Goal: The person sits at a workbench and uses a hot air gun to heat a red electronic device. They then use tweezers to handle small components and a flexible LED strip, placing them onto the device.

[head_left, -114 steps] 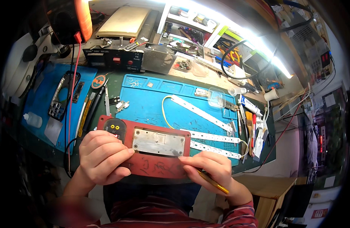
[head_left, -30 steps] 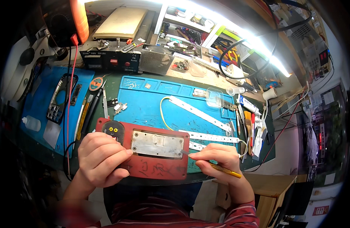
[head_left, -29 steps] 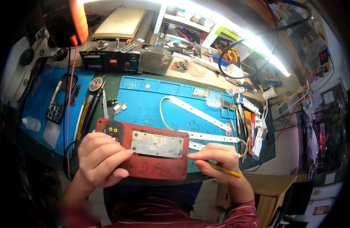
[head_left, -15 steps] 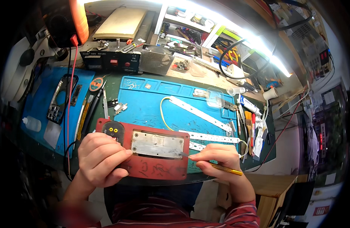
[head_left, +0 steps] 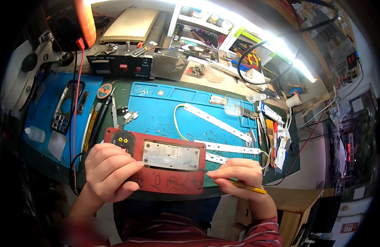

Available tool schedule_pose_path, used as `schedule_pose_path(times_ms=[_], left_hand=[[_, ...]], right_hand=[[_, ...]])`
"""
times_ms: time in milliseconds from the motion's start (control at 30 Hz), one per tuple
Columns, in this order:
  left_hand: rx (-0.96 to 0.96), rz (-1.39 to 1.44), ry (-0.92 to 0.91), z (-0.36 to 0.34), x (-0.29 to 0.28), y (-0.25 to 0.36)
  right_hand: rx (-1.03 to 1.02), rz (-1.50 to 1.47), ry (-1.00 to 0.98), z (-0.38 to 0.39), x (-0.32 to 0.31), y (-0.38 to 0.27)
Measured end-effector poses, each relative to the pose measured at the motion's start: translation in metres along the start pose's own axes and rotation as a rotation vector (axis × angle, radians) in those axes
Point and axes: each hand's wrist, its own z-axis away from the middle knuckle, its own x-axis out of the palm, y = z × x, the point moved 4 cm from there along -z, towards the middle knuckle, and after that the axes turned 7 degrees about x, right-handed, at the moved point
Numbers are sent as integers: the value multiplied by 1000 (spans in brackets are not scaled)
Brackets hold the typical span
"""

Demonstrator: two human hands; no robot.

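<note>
My left hand (head_left: 109, 171) is closed on the left end of a flat red casing (head_left: 177, 181), held tilted above the bench's near edge. Dark handwritten marks run along its lower side. A silvery metal plate (head_left: 169, 157) with screws at its corners sits in the casing's rectangular opening. Beside my fingers, a black rounded panel (head_left: 123, 141) carries two brass-coloured terminals. Pinched in my right hand (head_left: 237, 176) is a slim tool with a yellow handle (head_left: 249, 187). Its dark, thin tip is at the plate's lower right corner; whether it touches cannot be made out.
A blue work mat (head_left: 157, 111) lies behind the casing, with white LED strips (head_left: 219, 123) joined by wires. Pens and brushes (head_left: 274, 142) line its right side. On the left are a phone frame (head_left: 66, 109), a solder reel (head_left: 104, 91) and a small bottle (head_left: 34, 133).
My right hand has shifted slightly right and down, drawing the tool's tip toward the plate's right edge. My left hand and the casing stay nearly still.
</note>
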Motion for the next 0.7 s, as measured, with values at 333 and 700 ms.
schedule_pose_path(times_ms=[333,700], left_hand=[[-4,-1,1,-1,0,0],[-2,-1,-7,0,0,0]], right_hand=[[-29,-9,-17,0,5,5],[-29,2,-40,-6,11,2]])
